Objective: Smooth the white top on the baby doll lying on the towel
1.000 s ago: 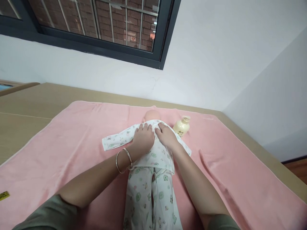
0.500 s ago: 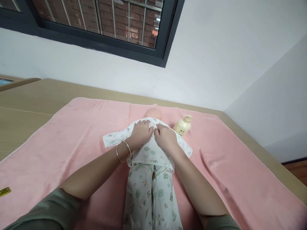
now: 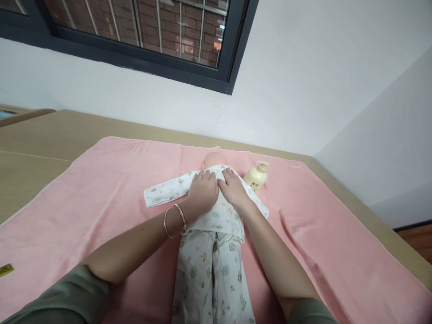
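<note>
A baby doll [image 3: 213,159] lies on its back on a pink towel [image 3: 101,189], dressed in a white patterned top [image 3: 162,191] and matching trousers [image 3: 211,274]. My left hand [image 3: 201,192], with a bangle on the wrist, lies flat on the doll's chest, fingers toward the collar. My right hand [image 3: 232,189] rests flat beside it on the chest, fingertips at the neckline. Both palms press on the cloth and neither grips anything. The doll's head shows just past my fingers.
A cream pump bottle [image 3: 256,176] lies on the towel right of the doll's head. The towel covers a tan surface [image 3: 40,148] that meets a white wall under a dark-framed window [image 3: 141,36]. A small yellow tag [image 3: 6,270] lies at the left edge.
Both hands have uncurled from the collar and now lie flat on the doll's chest, slid slightly toward the head. The top's left sleeve lies a little smoother.
</note>
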Demonstrator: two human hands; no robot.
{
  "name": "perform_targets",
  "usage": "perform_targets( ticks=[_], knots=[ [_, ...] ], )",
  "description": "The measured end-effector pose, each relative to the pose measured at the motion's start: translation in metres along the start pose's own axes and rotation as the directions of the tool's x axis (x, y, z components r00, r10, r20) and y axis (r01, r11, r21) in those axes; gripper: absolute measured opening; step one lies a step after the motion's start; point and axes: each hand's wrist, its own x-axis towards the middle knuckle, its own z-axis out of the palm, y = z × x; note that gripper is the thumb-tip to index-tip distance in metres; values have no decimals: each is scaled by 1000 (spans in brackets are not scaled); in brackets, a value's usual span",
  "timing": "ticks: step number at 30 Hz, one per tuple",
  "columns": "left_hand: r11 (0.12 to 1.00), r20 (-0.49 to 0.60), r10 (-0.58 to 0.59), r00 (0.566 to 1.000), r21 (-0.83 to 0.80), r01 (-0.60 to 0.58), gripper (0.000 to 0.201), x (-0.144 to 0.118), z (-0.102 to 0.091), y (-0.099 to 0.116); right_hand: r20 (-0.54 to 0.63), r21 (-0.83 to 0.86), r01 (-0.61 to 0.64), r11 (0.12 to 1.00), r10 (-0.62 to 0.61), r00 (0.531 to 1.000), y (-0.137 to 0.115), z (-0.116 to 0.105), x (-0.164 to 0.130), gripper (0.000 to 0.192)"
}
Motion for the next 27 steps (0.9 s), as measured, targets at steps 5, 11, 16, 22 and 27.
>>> perform_targets(
  ticks=[5,11,16,22,27],
  knots=[
    [994,102,-1,995,-106,12,37,14,-10,-15,-21,-135,1,991,-4,1000,-19,-4,-16,56],
    [1000,73,-7,997,30,4,37,12,-9,-16,17,-170,49,984,-47,999,-40,-19,-37,39],
    [993,-5,33,999,111,-33,45,-10,-5,9,-105,-61,-62,996,55,993,-12,-15,-13,42],
    [999,36,-10,999,-36,12,35,1,-11,-2,-3,-91,-29,995,29,1000,-5,-4,-6,54],
    [984,66,-125,990,-117,132,44,22,-11,-25,-5,-198,10,980,-11,1000,-30,-5,-25,55]
  ],
)
